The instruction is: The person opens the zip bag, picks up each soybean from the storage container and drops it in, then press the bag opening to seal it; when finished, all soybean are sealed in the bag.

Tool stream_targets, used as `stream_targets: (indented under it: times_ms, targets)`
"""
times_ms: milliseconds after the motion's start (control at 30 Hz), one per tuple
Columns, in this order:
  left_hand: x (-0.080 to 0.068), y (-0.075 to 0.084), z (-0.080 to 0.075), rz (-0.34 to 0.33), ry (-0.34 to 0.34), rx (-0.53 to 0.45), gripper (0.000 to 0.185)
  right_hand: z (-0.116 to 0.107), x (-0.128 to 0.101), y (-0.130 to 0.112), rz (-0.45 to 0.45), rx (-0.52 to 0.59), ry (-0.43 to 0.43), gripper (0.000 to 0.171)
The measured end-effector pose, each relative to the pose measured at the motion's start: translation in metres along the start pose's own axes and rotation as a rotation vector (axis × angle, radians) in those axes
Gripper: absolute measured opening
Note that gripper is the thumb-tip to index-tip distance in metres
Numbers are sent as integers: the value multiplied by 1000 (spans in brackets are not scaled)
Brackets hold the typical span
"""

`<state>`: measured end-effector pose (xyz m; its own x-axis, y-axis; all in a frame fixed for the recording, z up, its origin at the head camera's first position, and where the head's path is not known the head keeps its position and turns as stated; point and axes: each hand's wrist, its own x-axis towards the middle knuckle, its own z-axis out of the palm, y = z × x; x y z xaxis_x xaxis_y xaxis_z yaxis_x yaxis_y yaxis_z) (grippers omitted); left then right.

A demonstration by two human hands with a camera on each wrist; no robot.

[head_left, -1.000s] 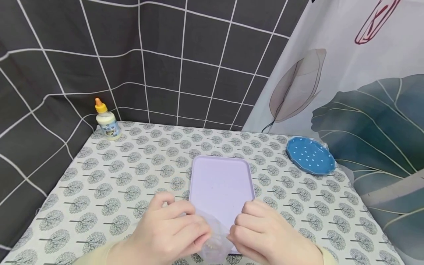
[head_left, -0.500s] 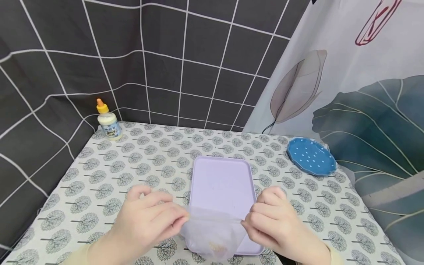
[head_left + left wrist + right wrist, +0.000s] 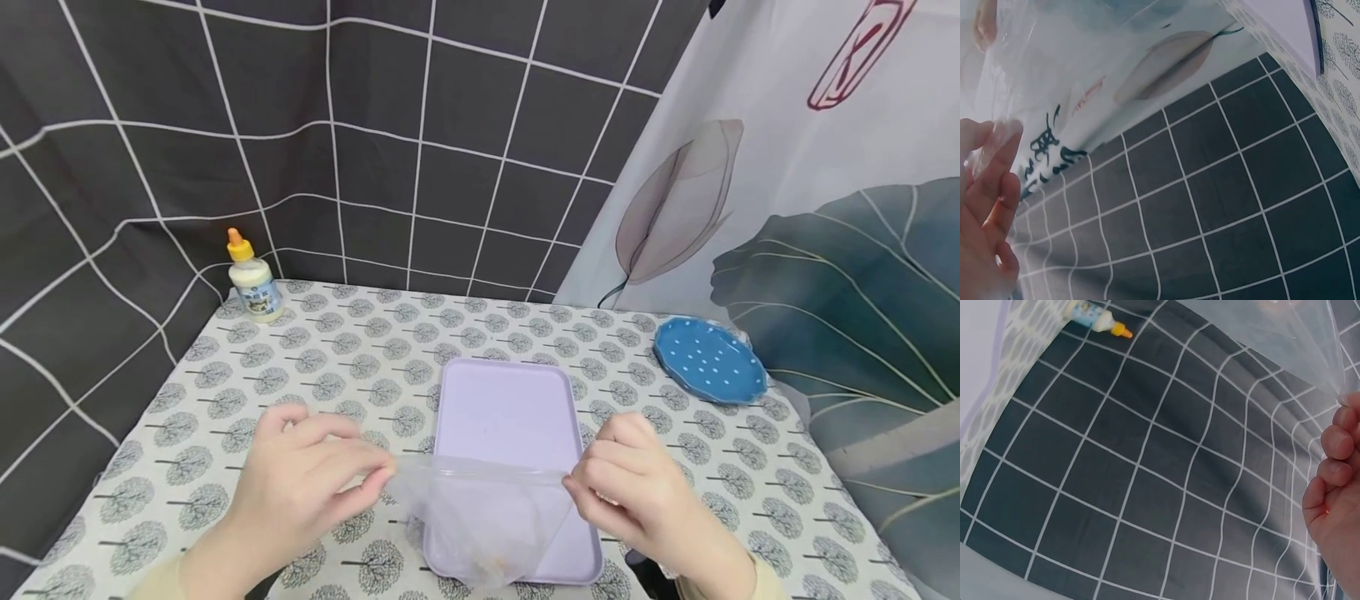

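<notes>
Over the near end of the table, the person holds a clear plastic bag (image 3: 480,521) stretched between both hands, its top edge pulled taut into a straight line. The left hand (image 3: 300,483) pinches the bag's left corner between thumb and curled fingers, and the right hand (image 3: 637,492) pinches the right corner the same way; the two hands are well apart, at about the same height. The bag hangs down from that edge above the near part of a lilac tray (image 3: 510,400), and a small clump of pale, yellowish bits sits at the bag's bottom; what they are is too blurred to tell. The tray lies flat on a tablecloth (image 3: 337,367) printed with little grey trees. In the left wrist view the fingers (image 3: 991,187) press against crinkled film (image 3: 1016,75), and in the right wrist view the curled fingers (image 3: 1335,462) grip the film (image 3: 1291,331) at its edge. At the far left corner of the table a small glue bottle (image 3: 253,279) with an orange tip stands upright against the dark grid-patterned backdrop (image 3: 375,125). On the right, near a leaf-printed curtain (image 3: 825,208), rests a blue dotted plate (image 3: 708,360), well apart from the tray.
</notes>
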<state>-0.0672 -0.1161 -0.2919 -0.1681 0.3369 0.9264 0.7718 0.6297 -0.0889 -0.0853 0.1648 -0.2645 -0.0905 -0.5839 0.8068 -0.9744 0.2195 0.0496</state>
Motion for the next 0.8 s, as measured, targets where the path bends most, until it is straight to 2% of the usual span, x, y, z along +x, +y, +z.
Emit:
stream_targets:
  times_ms: [167,300,567,667,800]
  targets:
    - [-5,-4,-3,-49,-20,-16,28,-1,-1,2,20,1,-3,32]
    - [-7,-9,-4,-54,-20,-4,30,-1,-3,3,42,0,-17,32]
    - [-9,-14,-3,-86,14,107,36,2,-8,9,89,-34,-50,31]
    - [-10,-16,-2,-124,11,140,36,5,-10,14,138,-58,-67,29]
    - [-10,-16,-4,-215,-46,164,34,9,-13,19,186,-80,-65,26]
